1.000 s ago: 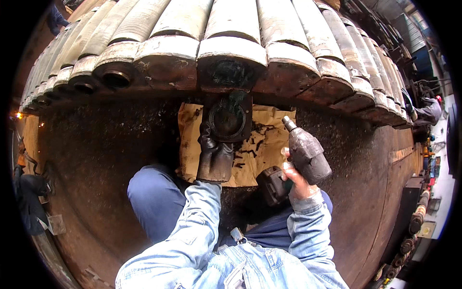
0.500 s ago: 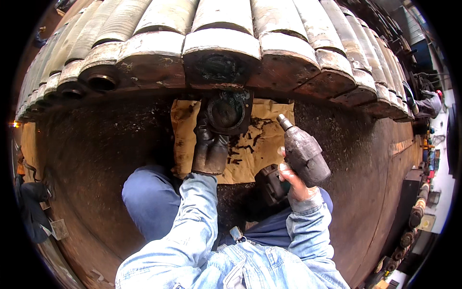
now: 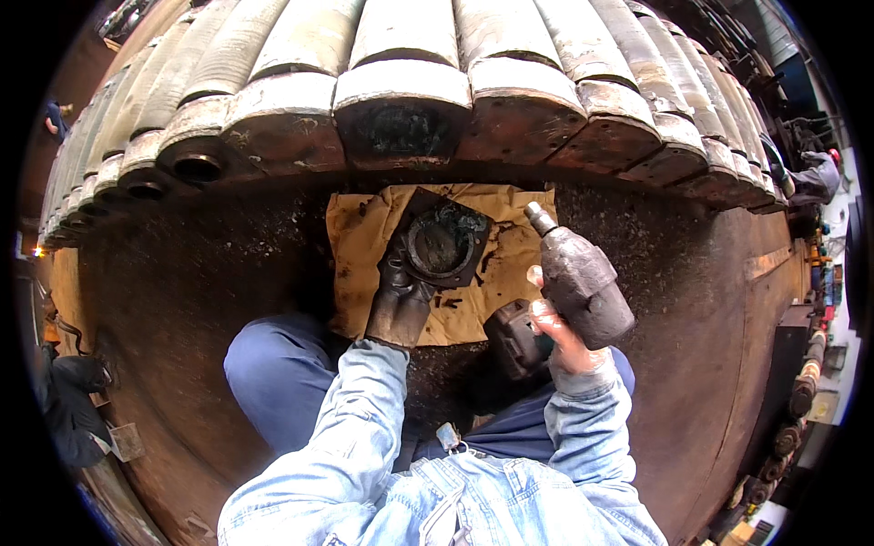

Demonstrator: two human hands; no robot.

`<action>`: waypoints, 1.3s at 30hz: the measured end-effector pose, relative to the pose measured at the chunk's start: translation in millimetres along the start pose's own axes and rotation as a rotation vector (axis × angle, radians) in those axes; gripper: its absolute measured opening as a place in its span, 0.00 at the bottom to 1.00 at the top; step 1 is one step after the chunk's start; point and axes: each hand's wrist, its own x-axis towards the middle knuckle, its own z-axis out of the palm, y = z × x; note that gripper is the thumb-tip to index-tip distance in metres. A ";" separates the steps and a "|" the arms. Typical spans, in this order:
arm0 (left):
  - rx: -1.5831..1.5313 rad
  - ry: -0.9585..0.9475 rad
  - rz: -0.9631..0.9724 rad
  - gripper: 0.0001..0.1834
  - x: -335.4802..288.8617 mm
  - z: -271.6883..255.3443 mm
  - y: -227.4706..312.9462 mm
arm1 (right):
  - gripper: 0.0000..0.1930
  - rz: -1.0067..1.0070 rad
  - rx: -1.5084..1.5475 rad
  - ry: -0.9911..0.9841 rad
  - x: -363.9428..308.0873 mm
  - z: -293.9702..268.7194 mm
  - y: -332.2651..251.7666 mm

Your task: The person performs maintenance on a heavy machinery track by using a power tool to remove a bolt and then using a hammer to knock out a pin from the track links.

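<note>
My left hand (image 3: 398,291), in a dark, grimy glove, grips the lower left edge of a black square flange plate (image 3: 439,240) with a raised round ring at its middle. The plate is held tilted over a sheet of brown paper (image 3: 350,273). My right hand (image 3: 569,337), in a thin clear glove, is closed round the handle of a cordless impact wrench (image 3: 583,282). Its socket points up and to the left, toward the row of cylinders, and touches nothing. The wrench's battery (image 3: 517,338) shows below, beside my wrist.
A row of large pale cylinders (image 3: 401,36) with dark end faces spans the far side. Several dark bolts (image 3: 444,302) lie on the stained paper. Around it stretches a dark, dirty floor (image 3: 674,318). Another person (image 3: 813,177) is at the far right.
The flange plate has come away from the cylinder's end face, toward me, and has turned in my left hand. My right hand and the wrench have barely moved.
</note>
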 end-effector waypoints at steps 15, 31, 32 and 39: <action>0.006 -0.453 -0.080 0.13 5.7 109.4 -11.2 | 0.27 -0.183 0.309 -0.014 -24.7 -26.5 -32.8; -2.392 0.428 -0.359 0.13 -3.9 247.3 -44.3 | 0.30 -0.107 0.366 -0.032 -17.2 -21.5 -31.3; -2.479 0.431 -0.318 0.13 -2.8 249.5 -37.7 | 0.30 -0.110 0.406 -0.041 -17.8 -19.3 -32.4; -3.187 0.309 -0.098 0.13 22.2 263.5 -2.7 | 0.30 -0.182 0.364 -0.040 -16.1 -19.9 -34.3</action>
